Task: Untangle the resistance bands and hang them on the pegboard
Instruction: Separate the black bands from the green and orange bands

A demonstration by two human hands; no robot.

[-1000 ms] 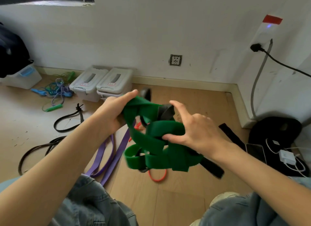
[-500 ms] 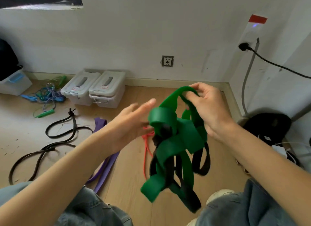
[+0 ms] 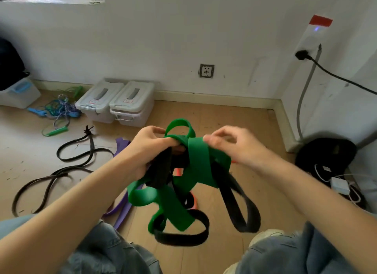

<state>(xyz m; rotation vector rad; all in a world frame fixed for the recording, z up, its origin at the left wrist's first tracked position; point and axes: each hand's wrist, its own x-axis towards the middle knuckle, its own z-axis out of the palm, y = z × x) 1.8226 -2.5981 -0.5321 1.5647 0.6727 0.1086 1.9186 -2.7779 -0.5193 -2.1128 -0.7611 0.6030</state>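
1. The left hand (image 3: pixel 152 151) has its fingers curled tight around a knot of green band (image 3: pixel 196 163) and black band (image 3: pixel 234 200), held in the air above the floor (image 3: pixel 234 127).
2. The right hand (image 3: pixel 238 149) pinches the green band's upper edge with curled fingers.
3. Loops of both bands dangle between the person's knees.
4. On the wooden floor lie a purple band (image 3: pixel 122 208), dark cords (image 3: pixel 67 167) and two lidded plastic boxes (image 3: pixel 118 102) against the white wall (image 3: pixel 163 39).

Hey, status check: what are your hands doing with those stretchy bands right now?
Left hand grips green band and black band. Right hand pinches the green one. Both still knotted together, held above floor; nothing hung.
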